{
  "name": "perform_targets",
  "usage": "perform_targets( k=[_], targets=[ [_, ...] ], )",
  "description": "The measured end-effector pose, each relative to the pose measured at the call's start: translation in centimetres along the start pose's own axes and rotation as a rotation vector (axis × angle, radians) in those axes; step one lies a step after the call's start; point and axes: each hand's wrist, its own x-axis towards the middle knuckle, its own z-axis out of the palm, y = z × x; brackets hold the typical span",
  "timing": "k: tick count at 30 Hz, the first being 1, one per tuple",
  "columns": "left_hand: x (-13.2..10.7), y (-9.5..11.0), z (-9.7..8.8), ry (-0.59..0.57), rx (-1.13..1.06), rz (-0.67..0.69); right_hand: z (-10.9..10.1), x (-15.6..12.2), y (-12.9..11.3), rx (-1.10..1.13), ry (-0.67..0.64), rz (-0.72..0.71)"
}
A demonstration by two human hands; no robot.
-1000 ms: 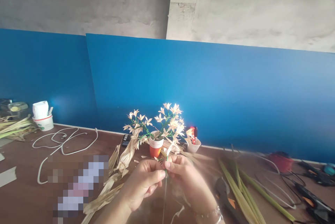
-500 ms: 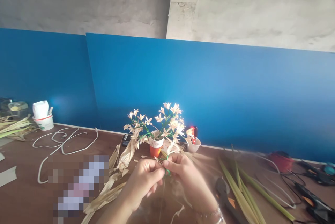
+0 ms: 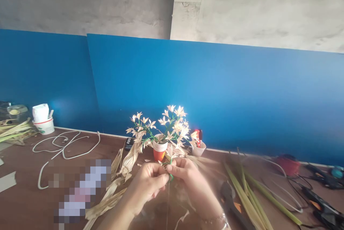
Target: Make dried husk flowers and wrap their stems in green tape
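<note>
My left hand (image 3: 146,184) and my right hand (image 3: 185,176) meet in front of me, fingers pinched on a thin wire stem (image 3: 168,201) that hangs down between them. Green tape (image 3: 171,176) shows at the pinch, and a small pale husk flower (image 3: 170,152) stands at the stem's top. Just behind the hands an orange paper cup (image 3: 159,151) holds a bunch of finished pale flowers (image 3: 163,126) on green stems.
Dried corn husks (image 3: 118,183) lie left of my hands and long green leaves (image 3: 252,194) right of them. Pliers (image 3: 231,199), a white cable (image 3: 64,145), a small white cup (image 3: 199,147), a red spool (image 3: 288,165) and glue guns (image 3: 322,206) lie on the brown table.
The hands have stayed almost in place. A bit of green tape now shows at the pinch that was not visible a second ago.
</note>
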Motion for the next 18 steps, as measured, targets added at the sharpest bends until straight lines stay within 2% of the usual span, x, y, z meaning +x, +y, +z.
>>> perform_targets(
  k=[6, 11, 18],
  targets=[
    [0.21, -0.39, 0.25, 0.052, 0.104, 0.062, -0.16, 0.29, 0.41, -0.006, 0.036, -0.009],
    [-0.29, 0.26, 0.67, 0.051, 0.014, 0.012, -0.05, -0.13, 0.17, -0.043, 0.073, -0.037],
    [-0.32, 0.43, 0.51, 0.017, -0.057, -0.022, 0.19, -0.12, 0.02, -0.02, 0.037, -0.05]
  ],
)
